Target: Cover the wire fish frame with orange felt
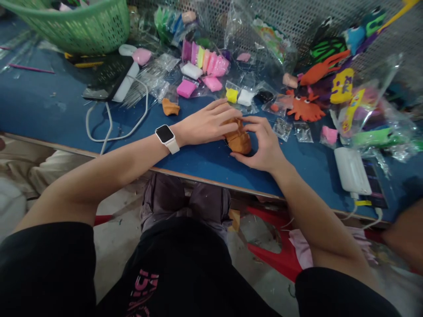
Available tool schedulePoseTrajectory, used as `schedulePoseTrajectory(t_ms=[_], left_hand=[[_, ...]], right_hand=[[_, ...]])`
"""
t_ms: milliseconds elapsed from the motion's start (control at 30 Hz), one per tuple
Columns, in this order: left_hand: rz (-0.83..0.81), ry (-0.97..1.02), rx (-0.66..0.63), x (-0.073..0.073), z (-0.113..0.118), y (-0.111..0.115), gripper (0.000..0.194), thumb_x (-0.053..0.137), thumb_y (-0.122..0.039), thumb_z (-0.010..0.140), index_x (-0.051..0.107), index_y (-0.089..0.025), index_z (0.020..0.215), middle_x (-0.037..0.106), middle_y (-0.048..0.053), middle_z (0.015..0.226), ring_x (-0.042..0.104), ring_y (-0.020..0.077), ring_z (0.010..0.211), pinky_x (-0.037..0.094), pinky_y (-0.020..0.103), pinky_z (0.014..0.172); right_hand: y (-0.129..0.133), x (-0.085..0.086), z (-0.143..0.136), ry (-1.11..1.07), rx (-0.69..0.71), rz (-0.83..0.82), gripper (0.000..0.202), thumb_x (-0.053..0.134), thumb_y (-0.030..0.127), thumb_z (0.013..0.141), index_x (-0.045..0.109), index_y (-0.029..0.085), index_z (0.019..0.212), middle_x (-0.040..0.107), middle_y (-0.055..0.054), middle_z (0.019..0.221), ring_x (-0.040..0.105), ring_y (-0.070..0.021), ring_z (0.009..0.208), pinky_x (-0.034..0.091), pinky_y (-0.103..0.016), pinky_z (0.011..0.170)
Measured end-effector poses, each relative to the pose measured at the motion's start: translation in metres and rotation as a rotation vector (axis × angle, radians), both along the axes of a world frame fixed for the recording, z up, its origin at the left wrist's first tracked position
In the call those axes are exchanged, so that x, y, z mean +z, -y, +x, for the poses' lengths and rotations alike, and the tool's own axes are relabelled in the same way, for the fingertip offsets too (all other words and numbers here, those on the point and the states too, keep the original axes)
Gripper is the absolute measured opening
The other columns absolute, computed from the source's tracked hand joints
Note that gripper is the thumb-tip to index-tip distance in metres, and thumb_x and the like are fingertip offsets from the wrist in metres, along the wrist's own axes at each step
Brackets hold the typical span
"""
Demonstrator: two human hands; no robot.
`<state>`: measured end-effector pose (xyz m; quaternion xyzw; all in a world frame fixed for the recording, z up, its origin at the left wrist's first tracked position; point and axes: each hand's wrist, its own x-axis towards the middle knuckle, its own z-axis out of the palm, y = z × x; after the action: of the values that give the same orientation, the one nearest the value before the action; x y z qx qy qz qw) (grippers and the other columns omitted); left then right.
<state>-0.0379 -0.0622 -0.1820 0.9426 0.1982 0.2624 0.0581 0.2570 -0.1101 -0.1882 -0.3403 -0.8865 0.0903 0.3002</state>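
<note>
An orange-brown clay figure [240, 141] rests near the front edge of the blue table, between my two hands. My left hand [214, 121], with a white watch on its wrist, reaches over the figure's upper left side, its fingers closed on it. Around the right side curves my right hand [261, 143], thumb at the bottom and fingertips at the top of the clay. The left fingers and the right fingertips cover part of the figure. A smaller orange-brown clay piece [171, 107] lies to the left, beside a clear packet.
Behind my hands are pink clay packets [187, 88], a yellow packet [231, 95] and an orange crab figure [306, 108]. A green basket [95, 28] and a phone with a cable stand left. A white power bank [352, 171] lies right, near another person's arm.
</note>
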Motion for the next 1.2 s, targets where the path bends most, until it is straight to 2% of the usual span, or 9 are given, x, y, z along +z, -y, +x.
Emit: schedulePoseTrajectory(t_ms=[200, 300, 467, 567, 700, 833, 933, 1067, 1200], left_hand=[[0.024, 0.001, -0.016, -0.002, 0.001, 0.001, 0.033, 0.05, -0.026, 0.12, 0.07, -0.029, 0.146, 0.071, 0.015, 0.166, 0.063, 0.0354, 0.164, 0.041, 0.075, 0.146], [0.013, -0.017, -0.023, -0.003, -0.002, 0.0, 0.039, 0.059, -0.028, 0.116, 0.067, -0.029, 0.154, 0.069, 0.017, 0.17, 0.061, 0.0384, 0.168, 0.039, 0.077, 0.146], [-0.024, -0.008, 0.031, -0.005, -0.015, -0.015, 0.086, 0.092, -0.041, 0.098, 0.056, -0.027, 0.175, 0.056, 0.023, 0.186, 0.043, 0.0513, 0.18, 0.03, 0.085, 0.147], [-0.083, -0.02, 0.058, -0.008, -0.021, -0.025, 0.099, 0.095, -0.048, 0.097, 0.049, -0.027, 0.182, 0.053, 0.025, 0.187, 0.048, 0.0519, 0.177, 0.036, 0.08, 0.145], [-0.131, -0.016, 0.064, -0.008, -0.024, -0.029, 0.096, 0.094, -0.054, 0.098, 0.053, -0.026, 0.18, 0.062, 0.026, 0.178, 0.059, 0.0502, 0.167, 0.044, 0.074, 0.141], [-0.131, 0.025, 0.09, 0.001, -0.028, -0.025, 0.097, 0.102, -0.06, 0.087, 0.064, -0.027, 0.17, 0.072, 0.024, 0.165, 0.063, 0.0527, 0.158, 0.045, 0.077, 0.137], [-0.139, 0.037, 0.084, 0.006, -0.034, -0.024, 0.097, 0.105, -0.065, 0.08, 0.071, -0.03, 0.163, 0.072, 0.022, 0.165, 0.061, 0.0522, 0.159, 0.044, 0.077, 0.137], [-0.211, 0.016, 0.03, 0.007, -0.036, -0.027, 0.087, 0.1, -0.068, 0.086, 0.074, -0.027, 0.158, 0.076, 0.02, 0.161, 0.069, 0.047, 0.153, 0.05, 0.068, 0.136], [-0.253, 0.029, 0.028, 0.008, -0.034, -0.025, 0.08, 0.097, -0.068, 0.09, 0.076, -0.025, 0.154, 0.081, 0.018, 0.152, 0.075, 0.0428, 0.142, 0.056, 0.059, 0.127]], right_hand=[[0.008, 0.007, -0.001, 0.016, -0.012, 0.039, 0.073, 0.096, 0.035, 0.084, 0.064, 0.033, 0.149, 0.069, -0.017, 0.163, 0.066, -0.0538, 0.154, 0.056, -0.08, 0.131], [0.01, 0.008, -0.002, 0.026, -0.017, 0.033, 0.072, 0.094, 0.034, 0.085, 0.064, 0.033, 0.151, 0.069, -0.017, 0.162, 0.067, -0.0533, 0.154, 0.057, -0.08, 0.13], [0.01, 0.01, -0.004, 0.037, -0.017, -0.05, 0.079, 0.097, 0.037, 0.087, 0.062, 0.033, 0.157, 0.065, -0.018, 0.169, 0.062, -0.0546, 0.16, 0.052, -0.081, 0.136], [0.007, 0.007, -0.004, 0.035, -0.009, -0.056, 0.082, 0.097, 0.039, 0.09, 0.059, 0.032, 0.162, 0.06, -0.019, 0.176, 0.059, -0.0533, 0.166, 0.049, -0.08, 0.14], [0.003, 0.004, -0.002, 0.028, 0.007, -0.077, 0.082, 0.096, 0.041, 0.092, 0.057, 0.033, 0.164, 0.057, -0.019, 0.181, 0.056, -0.0519, 0.17, 0.047, -0.079, 0.141], [0.001, 0.004, -0.002, -0.003, 0.042, -0.131, 0.075, 0.097, 0.042, 0.092, 0.063, 0.034, 0.157, 0.062, -0.017, 0.179, 0.06, -0.0496, 0.168, 0.05, -0.076, 0.14], [0.0, 0.007, -0.002, -0.031, 0.094, -0.16, 0.07, 0.094, 0.039, 0.091, 0.064, 0.035, 0.155, 0.064, -0.016, 0.178, 0.062, -0.0471, 0.166, 0.054, -0.073, 0.137], [-0.001, 0.009, -0.001, -0.051, 0.133, -0.19, 0.072, 0.093, 0.036, 0.09, 0.064, 0.035, 0.155, 0.064, -0.015, 0.178, 0.063, -0.0466, 0.166, 0.058, -0.07, 0.133], [-0.002, 0.01, 0.0, -0.056, 0.148, -0.188, 0.076, 0.096, 0.044, 0.09, 0.063, 0.034, 0.157, 0.063, -0.017, 0.179, 0.062, -0.0473, 0.167, 0.057, -0.072, 0.134]])
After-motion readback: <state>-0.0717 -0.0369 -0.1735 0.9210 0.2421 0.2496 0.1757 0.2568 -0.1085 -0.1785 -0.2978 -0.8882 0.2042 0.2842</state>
